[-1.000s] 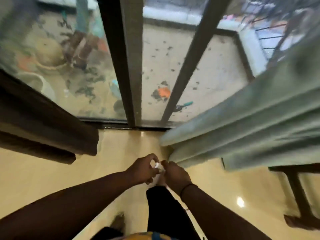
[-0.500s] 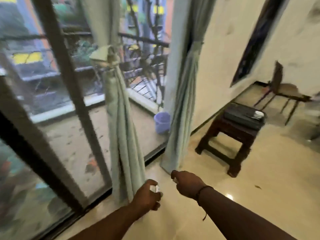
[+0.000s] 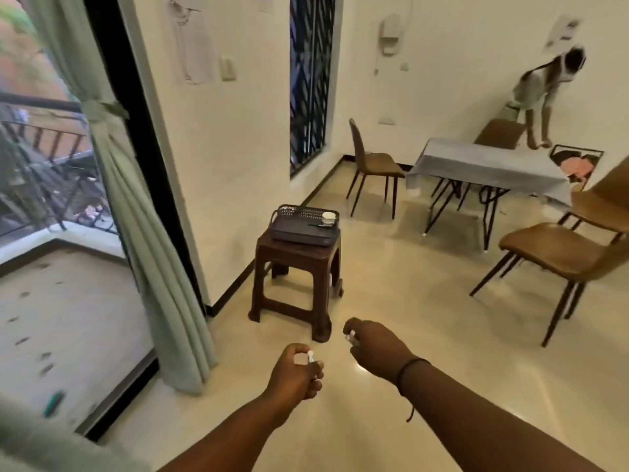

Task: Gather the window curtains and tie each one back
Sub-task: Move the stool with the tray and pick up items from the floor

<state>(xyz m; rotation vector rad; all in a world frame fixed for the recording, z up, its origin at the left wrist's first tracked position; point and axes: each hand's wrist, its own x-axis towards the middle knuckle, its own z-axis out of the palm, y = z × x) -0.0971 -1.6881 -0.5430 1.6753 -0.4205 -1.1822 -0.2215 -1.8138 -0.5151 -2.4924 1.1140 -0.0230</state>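
Head view: glossy cream floor (image 3: 391, 301); brown stool (image 3: 296, 277) centre with dark tray (image 3: 303, 226) on top; draped table (image 3: 483, 168) and chairs far right; green curtain (image 3: 136, 216) left, tied with band (image 3: 98, 109); your left hand (image 3: 294, 374) and right hand (image 3: 374, 347) each pinch small white piece, apart; since half second ago view swung right, second curtain gone from sight.

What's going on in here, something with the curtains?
A person is tying back the window curtains. The green curtain by the glass door is already gathered and bound with a tie partway up. Neither hand is on it now: the left hand and the right hand are held out over the floor, each pinching a small white object too small to identify. A brown stool with a dark tray on it stands just ahead.
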